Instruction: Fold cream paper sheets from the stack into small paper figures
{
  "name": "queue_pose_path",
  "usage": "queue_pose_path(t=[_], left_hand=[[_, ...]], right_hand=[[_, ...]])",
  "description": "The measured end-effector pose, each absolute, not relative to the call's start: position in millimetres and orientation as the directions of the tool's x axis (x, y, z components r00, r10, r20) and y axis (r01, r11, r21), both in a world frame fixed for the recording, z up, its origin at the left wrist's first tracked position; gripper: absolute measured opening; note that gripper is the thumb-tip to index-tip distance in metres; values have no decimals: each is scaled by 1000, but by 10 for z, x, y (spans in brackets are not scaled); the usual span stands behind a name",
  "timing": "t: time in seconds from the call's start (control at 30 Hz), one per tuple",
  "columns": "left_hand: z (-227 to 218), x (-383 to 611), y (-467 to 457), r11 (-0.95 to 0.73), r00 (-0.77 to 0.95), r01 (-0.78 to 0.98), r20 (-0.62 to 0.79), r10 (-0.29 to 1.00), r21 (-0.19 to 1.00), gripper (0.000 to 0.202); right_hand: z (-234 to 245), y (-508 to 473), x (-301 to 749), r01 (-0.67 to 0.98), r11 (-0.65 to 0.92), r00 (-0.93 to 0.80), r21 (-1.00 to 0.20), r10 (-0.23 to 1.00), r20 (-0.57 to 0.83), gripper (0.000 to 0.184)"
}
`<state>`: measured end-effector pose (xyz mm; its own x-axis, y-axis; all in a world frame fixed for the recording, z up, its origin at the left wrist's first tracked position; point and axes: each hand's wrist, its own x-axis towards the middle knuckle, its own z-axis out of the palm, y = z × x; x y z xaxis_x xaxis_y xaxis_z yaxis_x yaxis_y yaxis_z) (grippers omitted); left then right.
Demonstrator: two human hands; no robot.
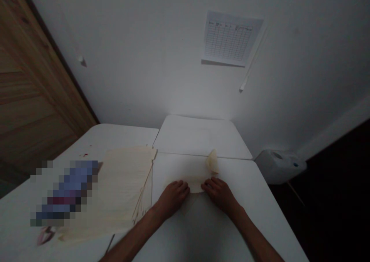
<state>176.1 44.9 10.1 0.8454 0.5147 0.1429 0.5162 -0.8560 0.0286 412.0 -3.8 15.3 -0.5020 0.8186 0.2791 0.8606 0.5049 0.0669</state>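
A pale cream sheet [193, 174] lies flat on the white table [248, 192] in front of me, with its far right corner curled up. My left hand [173, 195] rests on the sheet's near left edge with the fingers bent down onto it. My right hand [219, 192] presses the near right edge in the same way. Both hands lie close together, fingertips a little apart.
A stack of several cream sheets [121, 188] lies to the left, beside a blurred-out patch. A second white table [199, 136] abuts the wall. A printed chart [229, 40] hangs above. A white box [279, 164] stands right; a wooden door [31, 96] is left.
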Motion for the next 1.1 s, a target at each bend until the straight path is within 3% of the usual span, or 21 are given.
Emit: queue_pose_path(t=[0.27, 0.67, 0.77, 0.97, 1.1], left_hand=[[120, 1813, 435, -866, 860, 499, 132, 493, -16, 16], [68, 1828, 383, -884, 876, 465, 163, 454, -39, 27], [75, 1850, 376, -888, 881, 458, 155, 446, -48, 26], [82, 1842, 354, -895, 889, 440, 179, 422, -72, 26], [54, 1816, 341, -892, 883, 448, 190, 430, -63, 28]], right_hand=[[174, -13, 4085, 874, 479, -483, 79, 840, 248, 13], [168, -170, 4135, 899, 431, -437, 79, 867, 239, 28], [129, -193, 4145, 921, 388, -382, 33, 884, 269, 27], [104, -299, 4039, 934, 289, -200, -208, 909, 364, 30], [131, -345, 3827, 937, 293, -230, -192, 928, 294, 30]])
